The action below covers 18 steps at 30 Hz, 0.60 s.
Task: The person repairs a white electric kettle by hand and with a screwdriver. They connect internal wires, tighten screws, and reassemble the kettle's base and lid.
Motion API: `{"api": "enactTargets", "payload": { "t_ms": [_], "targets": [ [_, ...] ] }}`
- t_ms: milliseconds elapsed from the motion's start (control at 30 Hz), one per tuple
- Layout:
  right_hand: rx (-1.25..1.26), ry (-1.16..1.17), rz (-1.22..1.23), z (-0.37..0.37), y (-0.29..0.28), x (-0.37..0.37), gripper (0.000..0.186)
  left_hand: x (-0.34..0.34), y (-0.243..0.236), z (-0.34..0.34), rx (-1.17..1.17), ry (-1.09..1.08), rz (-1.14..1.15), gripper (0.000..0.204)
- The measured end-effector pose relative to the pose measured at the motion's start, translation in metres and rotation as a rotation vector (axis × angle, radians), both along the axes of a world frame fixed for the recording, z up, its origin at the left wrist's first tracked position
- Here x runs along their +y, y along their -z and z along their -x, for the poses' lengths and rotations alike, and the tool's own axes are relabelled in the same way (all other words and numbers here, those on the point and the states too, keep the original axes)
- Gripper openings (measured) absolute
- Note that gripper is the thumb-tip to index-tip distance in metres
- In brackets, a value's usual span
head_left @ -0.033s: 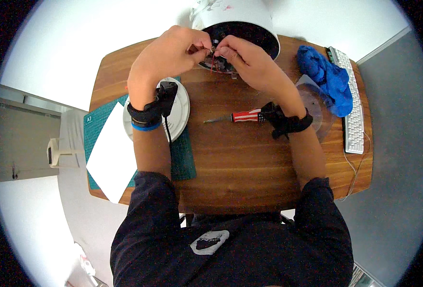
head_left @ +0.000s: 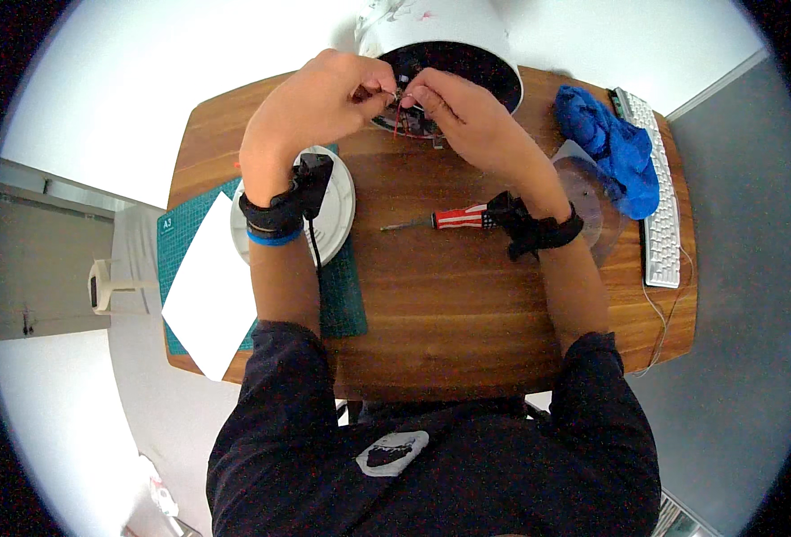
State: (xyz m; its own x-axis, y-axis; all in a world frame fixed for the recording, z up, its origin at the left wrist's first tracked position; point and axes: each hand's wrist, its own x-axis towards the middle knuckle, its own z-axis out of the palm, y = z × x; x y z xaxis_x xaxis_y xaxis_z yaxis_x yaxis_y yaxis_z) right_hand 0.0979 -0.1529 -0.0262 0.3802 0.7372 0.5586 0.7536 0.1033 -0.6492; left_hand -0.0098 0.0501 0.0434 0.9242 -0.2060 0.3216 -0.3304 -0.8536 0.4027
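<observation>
Both hands are at work at the far edge of the table. The left hand (head_left: 319, 100) has its thumb and fingers drawn together in a pinch on thin wires (head_left: 396, 125), some red. The right hand (head_left: 467, 116) meets it, fingertips likewise pinched on the wires; which strand each holds is too small to tell. The wires lie at the mouth of a white cylindrical housing (head_left: 467, 29), its dark open end toward the person.

The wooden table (head_left: 449, 313) has curved edges. Near its middle, a screwdriver (head_left: 458, 218) with a striped handle points left, its handle end beside the right wrist strap (head_left: 539, 234). Under the left forearm, a white round plate (head_left: 340, 210) overlaps a green cutting mat (head_left: 346, 300); a white sheet (head_left: 209, 291) crosses the mat and overhangs the near left edge.

At right, a blue cloth (head_left: 606, 148) partly covers a clear round plastic piece (head_left: 583, 183) and touches a white keyboard (head_left: 662, 237) set along the right edge, cable trailing toward the near corner. Wood surface between mat and keyboard, nearer than the screwdriver, offers working room; the side margins are narrower. Pale walls and a grey panel (head_left: 735, 224) surround the table.
</observation>
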Motion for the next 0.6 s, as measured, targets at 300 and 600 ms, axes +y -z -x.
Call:
{"api": "enactTargets", "payload": {
  "t_ms": [300,600],
  "targets": [
    [0.031,0.126,0.087,0.012,-0.016,-0.005,0.02,-0.001,0.004,-0.001,-0.03,0.027,0.013,0.008],
    [-0.013,0.145,0.043,0.008,-0.011,-0.006,0.019,-0.001,0.001,-0.002,0.013,0.02,-0.062,0.013]
  ]
}}
